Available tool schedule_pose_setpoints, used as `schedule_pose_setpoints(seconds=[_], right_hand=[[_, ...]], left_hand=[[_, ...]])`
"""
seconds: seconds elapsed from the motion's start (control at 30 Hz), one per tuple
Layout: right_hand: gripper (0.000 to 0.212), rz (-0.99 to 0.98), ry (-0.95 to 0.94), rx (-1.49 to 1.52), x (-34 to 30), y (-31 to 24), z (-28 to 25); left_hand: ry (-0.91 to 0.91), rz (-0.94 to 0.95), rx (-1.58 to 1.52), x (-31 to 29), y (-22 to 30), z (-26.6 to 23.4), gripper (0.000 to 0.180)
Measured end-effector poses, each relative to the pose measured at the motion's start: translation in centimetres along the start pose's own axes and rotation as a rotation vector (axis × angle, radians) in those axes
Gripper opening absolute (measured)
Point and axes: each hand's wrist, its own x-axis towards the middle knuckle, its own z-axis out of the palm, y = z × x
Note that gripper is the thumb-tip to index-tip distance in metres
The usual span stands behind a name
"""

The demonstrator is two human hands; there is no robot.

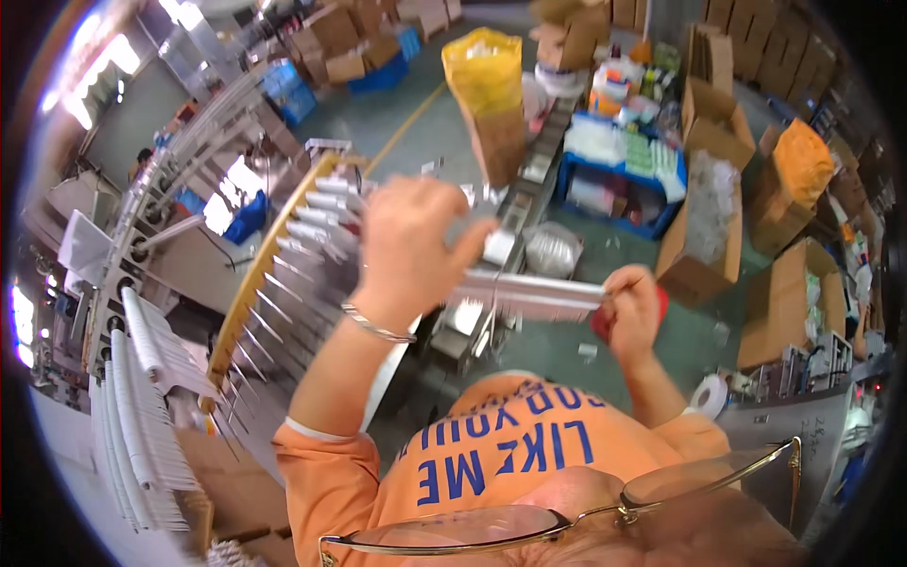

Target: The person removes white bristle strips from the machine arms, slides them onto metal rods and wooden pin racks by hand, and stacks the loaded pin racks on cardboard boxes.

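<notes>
My left hand is raised in the middle, a metal bangle on its wrist. Its thumb stands apart from the blurred fingers, and I see nothing held in it. Just beyond it is a curved wooden rack with metal rods; several white rolls sit on the rods at its far end. To the right, my right hand is closed on the end of a long, pale, shiny roll. That roll lies level and reaches left to below my left hand. A red thing, its kind unclear, shows behind my right hand.
A narrow machine bench runs away ahead. Beyond it stand a carton with a yellow bag and a blue crate. Open cartons line the right. More white rolls hang at the lower left.
</notes>
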Motion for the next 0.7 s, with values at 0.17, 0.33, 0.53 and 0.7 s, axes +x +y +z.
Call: schedule_pose_setpoints(seconds=[0.17,0.33,0.53,0.7], right_hand=[[0.011,0.100,0.149,0.074,2.6,-1.4,-1.2],[0.009,0.054,-0.003,0.181,4.4,-2.1,-3.0],[0.009,0.063,-0.015,0.137,4.8,-1.6,-2.5],[0.009,0.042,-0.045,0.155,5.5,-1.1,-3.3]], left_hand=[[0.096,-0.402,-0.094,-2.1,-3.3,-2.8,0.024],[0.070,-0.457,-0.186,-3.9,-4.0,-2.1,0.023],[-0.188,-0.794,-0.657,-5.4,-4.0,-1.4,0.029],[-0.092,-0.821,-0.813,-6.0,-3.9,-0.1,0.025]])
